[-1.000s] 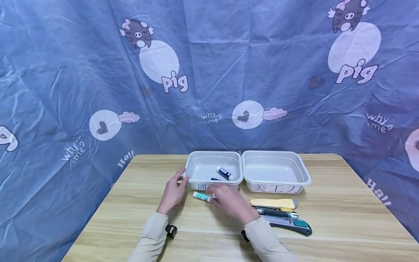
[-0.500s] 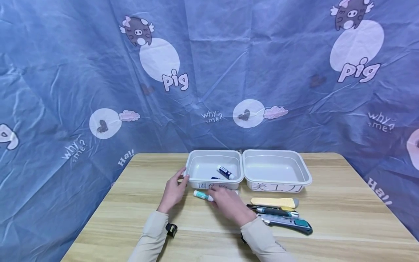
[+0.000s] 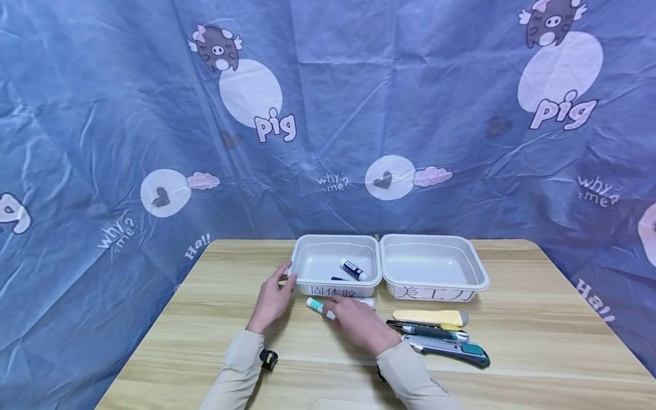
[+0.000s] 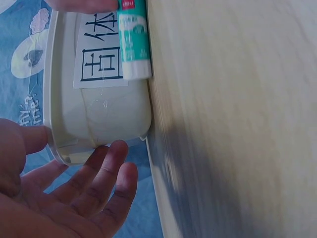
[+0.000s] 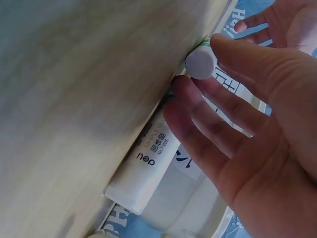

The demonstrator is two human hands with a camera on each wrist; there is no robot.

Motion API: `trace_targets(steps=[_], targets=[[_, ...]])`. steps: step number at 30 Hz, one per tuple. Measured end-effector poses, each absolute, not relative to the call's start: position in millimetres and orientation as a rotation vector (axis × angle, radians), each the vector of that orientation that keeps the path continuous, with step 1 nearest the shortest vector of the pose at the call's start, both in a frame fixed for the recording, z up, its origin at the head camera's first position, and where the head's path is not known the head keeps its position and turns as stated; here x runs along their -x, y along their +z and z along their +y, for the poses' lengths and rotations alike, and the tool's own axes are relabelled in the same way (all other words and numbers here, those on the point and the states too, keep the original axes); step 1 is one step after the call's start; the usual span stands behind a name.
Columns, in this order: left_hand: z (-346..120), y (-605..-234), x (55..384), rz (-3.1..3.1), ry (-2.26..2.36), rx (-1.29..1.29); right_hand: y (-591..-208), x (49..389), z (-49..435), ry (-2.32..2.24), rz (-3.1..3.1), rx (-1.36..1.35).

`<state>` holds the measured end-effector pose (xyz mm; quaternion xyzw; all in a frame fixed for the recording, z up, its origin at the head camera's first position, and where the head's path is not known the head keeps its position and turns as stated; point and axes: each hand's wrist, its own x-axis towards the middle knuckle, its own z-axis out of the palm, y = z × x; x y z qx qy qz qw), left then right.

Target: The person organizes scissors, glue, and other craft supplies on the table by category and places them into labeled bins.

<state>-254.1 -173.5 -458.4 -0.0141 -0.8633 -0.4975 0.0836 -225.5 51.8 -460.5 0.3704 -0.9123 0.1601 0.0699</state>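
Observation:
My right hand point(image 3: 356, 319) pinches the near end of a green-and-white glue stick point(image 3: 315, 305) between thumb and fingers, just in front of the left white plastic box point(image 3: 314, 265). A white glue stick point(image 5: 143, 163) lies beside this hand along the box's labelled front, partly covered by the fingers. My left hand point(image 3: 273, 299) rests against the left front corner of that box, thumb at the rim and relaxed fingers by the end wall. Inside the box lies a dark blue glue stick point(image 3: 352, 270); another dark item point(image 3: 338, 279) is mostly hidden by the front wall.
A second labelled white box point(image 3: 433, 262) stands right of the first. In front of it lie several utility knives: a yellow one point(image 3: 429, 317), a dark-handled one point(image 3: 435, 332) and a larger teal-and-black one point(image 3: 451, 349). A printed blue cloth point(image 3: 328, 114) hangs behind the table.
The green glue stick has shifted slightly right and turned a little, with my right hand on it. More of the box label shows. My left hand stays at the box corner.

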Motion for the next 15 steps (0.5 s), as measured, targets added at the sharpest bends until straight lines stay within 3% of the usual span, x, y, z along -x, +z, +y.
trace_targets(steps=[15], targets=[[-173.4,-458.3,254.1,-2.573,-1.485,0.050,-455.5,224.4,55.3,0.610,-2.767,-1.176]])
